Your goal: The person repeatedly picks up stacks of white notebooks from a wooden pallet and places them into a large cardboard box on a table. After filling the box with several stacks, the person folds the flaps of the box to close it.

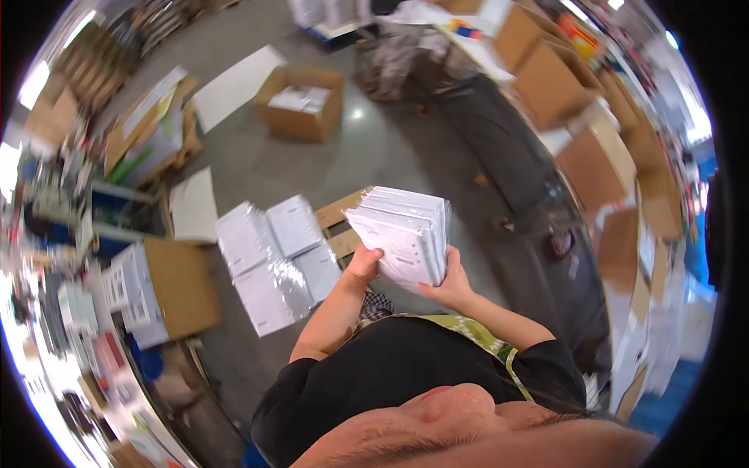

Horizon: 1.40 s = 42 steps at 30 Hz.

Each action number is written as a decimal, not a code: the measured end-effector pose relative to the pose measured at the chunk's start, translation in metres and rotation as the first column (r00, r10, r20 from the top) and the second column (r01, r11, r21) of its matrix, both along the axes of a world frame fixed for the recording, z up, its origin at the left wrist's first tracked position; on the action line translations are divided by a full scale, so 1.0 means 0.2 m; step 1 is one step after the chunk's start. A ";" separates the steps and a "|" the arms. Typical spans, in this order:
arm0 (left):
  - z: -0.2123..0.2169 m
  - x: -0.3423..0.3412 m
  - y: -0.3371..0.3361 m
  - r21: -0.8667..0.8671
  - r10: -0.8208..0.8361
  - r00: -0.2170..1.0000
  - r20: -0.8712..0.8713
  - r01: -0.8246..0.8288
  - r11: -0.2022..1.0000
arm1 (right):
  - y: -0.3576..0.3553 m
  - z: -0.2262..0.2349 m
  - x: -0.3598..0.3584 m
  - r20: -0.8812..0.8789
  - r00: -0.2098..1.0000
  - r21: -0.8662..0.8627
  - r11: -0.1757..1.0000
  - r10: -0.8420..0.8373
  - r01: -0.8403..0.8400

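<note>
Between both my hands is a stack of white, plastic-wrapped paper packs (399, 238), held up in front of my chest. My left hand (367, 264) grips its left side, thumb lying on the front face. On the lower right, my right hand (450, 283) closes around the edge. Some fingers of each hand are hidden behind the stack. To the left and lower down, several larger white packs (269, 292) sit side by side, shiny film covering some of them. Slats of a wooden pallet (342, 243) show beside these packs.
An open cardboard box (321, 125) with white contents stands on the floor ahead. Flat white sheets (238, 87) lie near it. A large carton (181, 285) stands at left. Along the right runs a worktable crowded with open boxes (597, 168), with dark matting (499, 132) before it.
</note>
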<state>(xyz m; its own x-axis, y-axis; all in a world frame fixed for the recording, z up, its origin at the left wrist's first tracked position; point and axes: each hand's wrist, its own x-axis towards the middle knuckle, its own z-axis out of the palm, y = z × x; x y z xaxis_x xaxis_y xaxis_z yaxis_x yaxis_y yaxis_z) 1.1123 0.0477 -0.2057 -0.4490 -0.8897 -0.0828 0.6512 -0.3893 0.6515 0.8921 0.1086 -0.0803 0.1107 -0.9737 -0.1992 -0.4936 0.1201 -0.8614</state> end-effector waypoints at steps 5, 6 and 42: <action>-0.02 -0.70 -0.18 -0.144 -0.331 0.936 -0.116 0.314 0.938 | 0.24 0.27 -0.64 0.064 0.948 -0.279 0.918 0.311 -0.282; -0.02 -0.88 -0.15 -0.158 -0.344 0.939 0.022 0.342 0.926 | 0.25 0.38 -0.76 0.028 0.960 -0.439 0.867 0.278 -0.238; 0.66 -3.84 1.50 -0.114 -0.946 -0.203 -0.255 0.977 -0.179 | 2.06 0.53 -2.78 0.284 0.660 -0.665 0.353 -0.696 0.658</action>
